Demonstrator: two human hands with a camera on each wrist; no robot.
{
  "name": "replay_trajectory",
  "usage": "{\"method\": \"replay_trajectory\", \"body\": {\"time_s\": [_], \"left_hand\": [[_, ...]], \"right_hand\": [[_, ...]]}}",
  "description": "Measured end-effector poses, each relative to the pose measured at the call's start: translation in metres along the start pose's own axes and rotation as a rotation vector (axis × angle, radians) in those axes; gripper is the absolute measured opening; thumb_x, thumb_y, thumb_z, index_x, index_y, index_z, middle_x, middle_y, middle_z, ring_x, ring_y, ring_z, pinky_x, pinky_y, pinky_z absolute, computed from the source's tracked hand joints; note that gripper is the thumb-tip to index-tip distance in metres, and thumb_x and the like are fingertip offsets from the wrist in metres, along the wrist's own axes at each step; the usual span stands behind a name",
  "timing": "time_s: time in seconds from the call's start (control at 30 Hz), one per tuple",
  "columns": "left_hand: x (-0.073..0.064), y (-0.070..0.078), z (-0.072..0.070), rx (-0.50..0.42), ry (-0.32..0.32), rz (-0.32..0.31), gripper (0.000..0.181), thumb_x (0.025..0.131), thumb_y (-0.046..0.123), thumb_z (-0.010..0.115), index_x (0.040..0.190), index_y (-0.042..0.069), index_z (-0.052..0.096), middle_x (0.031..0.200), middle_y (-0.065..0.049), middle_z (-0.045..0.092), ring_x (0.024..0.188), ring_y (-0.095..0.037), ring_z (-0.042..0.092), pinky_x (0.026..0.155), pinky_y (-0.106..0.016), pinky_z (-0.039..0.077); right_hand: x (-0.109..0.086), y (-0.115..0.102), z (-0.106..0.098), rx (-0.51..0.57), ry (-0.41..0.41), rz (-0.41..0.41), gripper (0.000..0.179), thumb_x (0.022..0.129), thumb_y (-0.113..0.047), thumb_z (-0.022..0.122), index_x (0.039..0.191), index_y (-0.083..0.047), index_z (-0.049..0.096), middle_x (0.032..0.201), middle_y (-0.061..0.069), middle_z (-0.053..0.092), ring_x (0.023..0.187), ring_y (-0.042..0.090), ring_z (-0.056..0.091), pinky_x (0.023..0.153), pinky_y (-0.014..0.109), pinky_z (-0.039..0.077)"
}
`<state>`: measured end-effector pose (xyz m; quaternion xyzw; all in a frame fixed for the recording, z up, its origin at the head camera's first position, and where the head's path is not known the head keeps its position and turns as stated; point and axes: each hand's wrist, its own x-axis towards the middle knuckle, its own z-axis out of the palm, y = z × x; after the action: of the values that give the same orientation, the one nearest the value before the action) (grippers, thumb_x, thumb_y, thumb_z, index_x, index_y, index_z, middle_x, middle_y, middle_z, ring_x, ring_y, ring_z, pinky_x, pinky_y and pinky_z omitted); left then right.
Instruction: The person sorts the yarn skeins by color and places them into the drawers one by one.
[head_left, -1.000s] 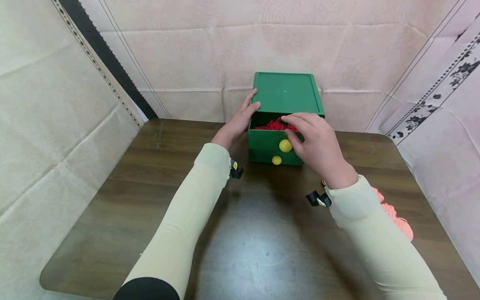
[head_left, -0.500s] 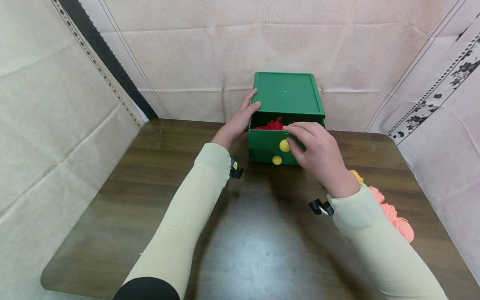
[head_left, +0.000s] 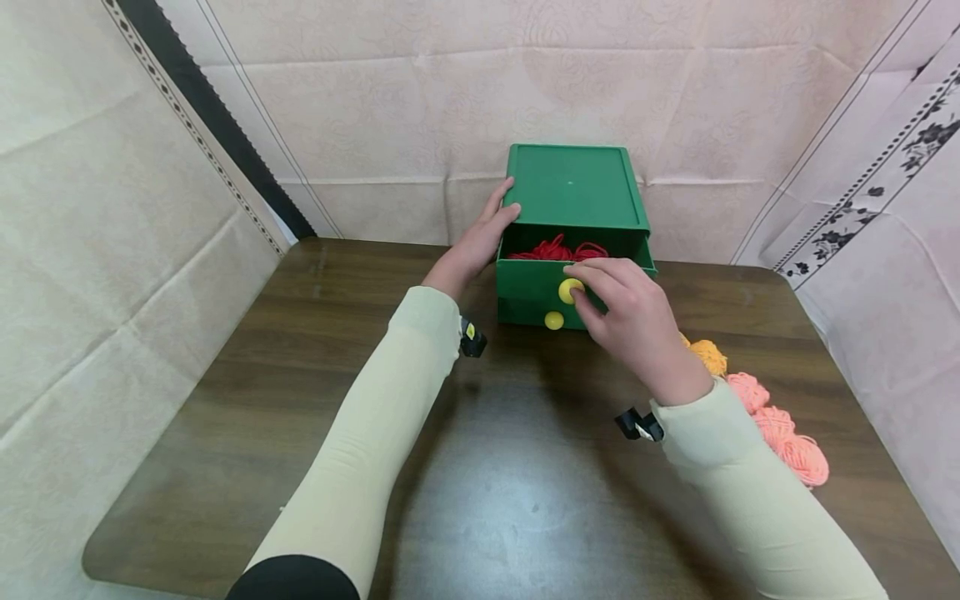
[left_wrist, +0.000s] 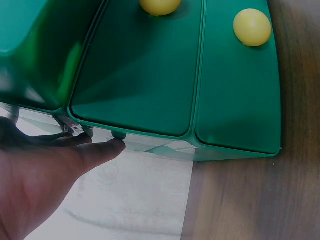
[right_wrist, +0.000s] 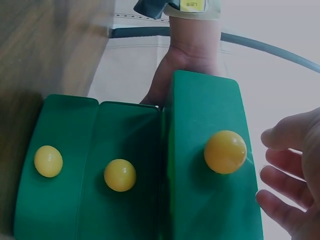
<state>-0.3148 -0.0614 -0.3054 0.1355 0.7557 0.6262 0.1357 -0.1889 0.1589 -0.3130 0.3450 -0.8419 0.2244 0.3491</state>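
Fingers [head_left: 498, 198] of our left hand [head_left: 471, 250] are resting, extended, along the side of the green drawer box [head_left: 573, 185], while our right hand [head_left: 637, 321] is hovering, relaxed and grasping nothing, by the top yellow knob [right_wrist: 225, 152], overlapping it from the head but showing a gap in the right wrist view, which alone is giving us all three knobs. Only from the head are we seeing red yarn [head_left: 549, 249] lying inside the pulled-out top drawer [right_wrist: 212, 100], and orange yarn [head_left: 708, 357] and pink yarn [head_left: 802, 458] sitting rightward on the table [head_left: 480, 533].
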Motion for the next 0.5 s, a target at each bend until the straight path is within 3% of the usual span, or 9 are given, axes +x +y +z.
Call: {"method": "replay_trajectory", "body": {"time_s": [0.1, 0.3, 0.5], "left_hand": [[-0.004, 0.004, 0.001, 0.0, -0.003, -0.001, 0.059, 0.103, 0.044, 0.034, 0.154, 0.043, 0.004, 0.163, 0.009, 0.006, 0.149, -0.016, 0.011, 0.119, -0.044, 0.02], [0.012, -0.014, -0.001, 0.006, 0.023, 0.019, 0.057, 0.101, 0.052, 0.035, 0.15, 0.052, 0.007, 0.162, 0.013, 0.008, 0.149, -0.014, 0.012, 0.119, -0.045, 0.019], [0.013, -0.016, -0.001, 0.004, 0.032, 0.034, 0.056, 0.101, 0.053, 0.035, 0.15, 0.053, 0.008, 0.161, 0.013, 0.009, 0.148, -0.014, 0.013, 0.119, -0.045, 0.02]], "right_hand": [[-0.001, -0.001, 0.001, 0.007, -0.006, 0.005, 0.029, 0.08, -0.004, 0.077, 0.108, -0.002, 0.071, 0.107, 0.014, 0.07, 0.099, 0.028, 0.062, 0.085, 0.044, 0.054], [-0.004, -0.001, 0.005, 0.023, 0.0, 0.017, 0.031, 0.079, -0.003, 0.077, 0.109, -0.002, 0.071, 0.108, 0.014, 0.07, 0.097, 0.027, 0.062, 0.083, 0.044, 0.055], [-0.006, 0.0, 0.009, 0.025, 0.009, 0.012, 0.028, 0.08, -0.002, 0.076, 0.108, -0.002, 0.071, 0.106, 0.014, 0.07, 0.098, 0.028, 0.063, 0.087, 0.044, 0.054]]}}
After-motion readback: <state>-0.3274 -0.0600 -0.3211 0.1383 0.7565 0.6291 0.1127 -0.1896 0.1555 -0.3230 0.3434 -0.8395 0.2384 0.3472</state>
